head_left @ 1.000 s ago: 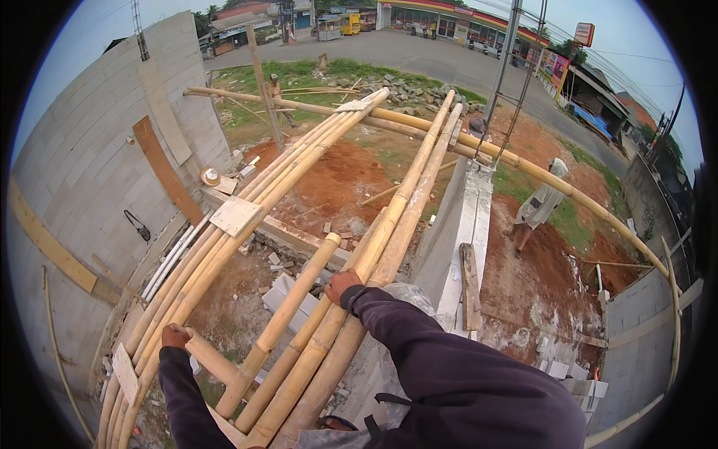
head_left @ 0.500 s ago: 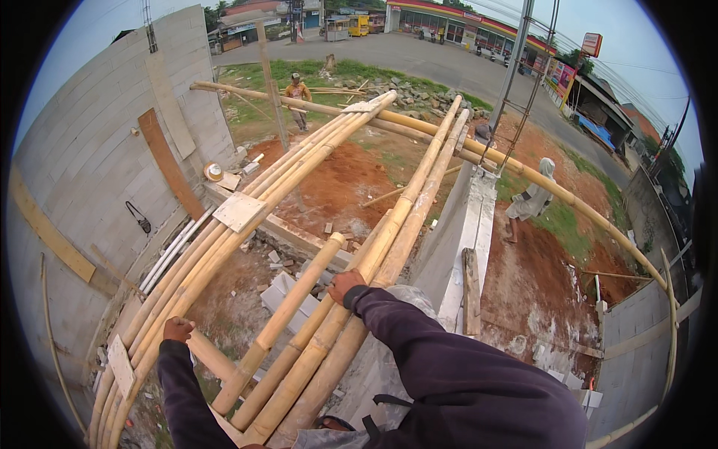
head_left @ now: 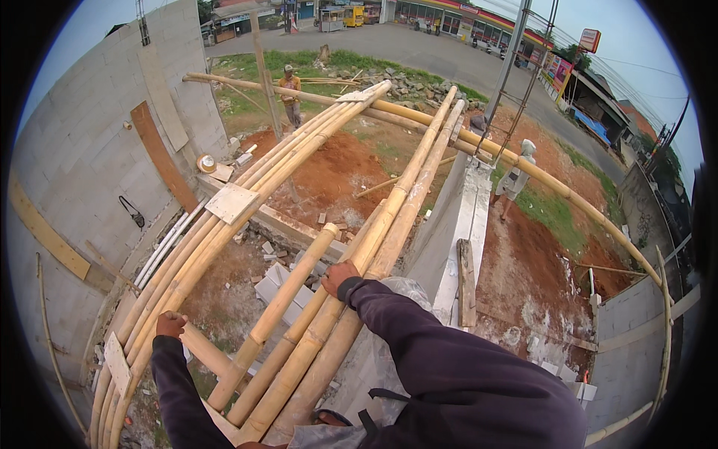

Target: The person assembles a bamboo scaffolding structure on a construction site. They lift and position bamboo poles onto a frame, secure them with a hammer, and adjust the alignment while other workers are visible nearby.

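Observation:
My right hand (head_left: 340, 278) lies curled over a thick bamboo pole (head_left: 323, 340) in the sloping group in front of me. To its left is a shorter bamboo pole (head_left: 293, 280) with a cut upper end. My left hand (head_left: 171, 323) is closed in a fist beside the long left bundle of bamboo poles (head_left: 191, 278); whatever its fingers hold, if anything, is hidden. Pale square boards (head_left: 230, 203) lie across that bundle. Part of a sandaled foot (head_left: 333, 417) shows low between the poles and my right sleeve.
Crossing the far side is a long bamboo pole (head_left: 557, 187). A block wall (head_left: 90, 135) rises at left, and a narrow wall top (head_left: 467, 224) runs at right beside a steel column cage (head_left: 516, 97). Rubble lies below. One person (head_left: 289, 93) stands beyond, another hooded person (head_left: 516, 172) at right.
The view has tilted slightly, so the scene sits higher. The hooded person has moved a little left; the far person stands more upright. Both my hands stay at much the same places.

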The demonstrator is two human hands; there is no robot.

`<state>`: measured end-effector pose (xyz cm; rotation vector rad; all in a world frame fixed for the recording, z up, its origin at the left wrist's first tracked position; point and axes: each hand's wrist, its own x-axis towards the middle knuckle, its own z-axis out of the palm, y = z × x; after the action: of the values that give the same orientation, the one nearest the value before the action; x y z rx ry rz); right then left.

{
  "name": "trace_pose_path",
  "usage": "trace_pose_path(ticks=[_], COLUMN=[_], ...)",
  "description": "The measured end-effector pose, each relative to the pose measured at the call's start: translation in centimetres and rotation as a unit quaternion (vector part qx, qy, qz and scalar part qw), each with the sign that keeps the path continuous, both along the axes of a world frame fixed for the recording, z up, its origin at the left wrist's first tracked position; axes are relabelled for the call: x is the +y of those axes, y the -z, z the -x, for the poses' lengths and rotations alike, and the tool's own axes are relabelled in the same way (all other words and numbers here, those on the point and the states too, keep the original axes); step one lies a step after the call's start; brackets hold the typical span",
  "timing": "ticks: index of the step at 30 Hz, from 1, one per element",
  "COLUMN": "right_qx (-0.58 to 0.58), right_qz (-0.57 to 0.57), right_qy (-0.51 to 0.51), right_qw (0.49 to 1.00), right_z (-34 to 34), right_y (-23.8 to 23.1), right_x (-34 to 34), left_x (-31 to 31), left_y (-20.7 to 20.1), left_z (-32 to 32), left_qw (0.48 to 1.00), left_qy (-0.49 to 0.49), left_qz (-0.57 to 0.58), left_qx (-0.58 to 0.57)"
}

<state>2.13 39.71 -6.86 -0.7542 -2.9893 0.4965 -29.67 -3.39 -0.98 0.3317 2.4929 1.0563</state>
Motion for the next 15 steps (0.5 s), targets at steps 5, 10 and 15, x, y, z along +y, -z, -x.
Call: trace_pose_path(ticks=[5,10,15], right_qx=[-0.013,-0.011,-0.013], right_qz=[0.01,0.026,0.027], right_qy=[-0.002,0.008,0.012], right_qw=[1.0,1.0,0.999], right_z=[0.0,0.0,0.0], right_y=[-0.4,-0.6,-0.6], right_x=[-0.1,-0.1,-0.1], left_x=[0.2,0.4,0.0], left_y=[-1.0,-1.7,-0.9], left_z=[-1.1,-1.5,-0.9], left_qw=[0.999,0.999,0.999], left_qy=[-0.039,-0.039,-0.042], left_qz=[0.008,0.013,0.019], left_qx=[-0.007,-0.01,0.001])
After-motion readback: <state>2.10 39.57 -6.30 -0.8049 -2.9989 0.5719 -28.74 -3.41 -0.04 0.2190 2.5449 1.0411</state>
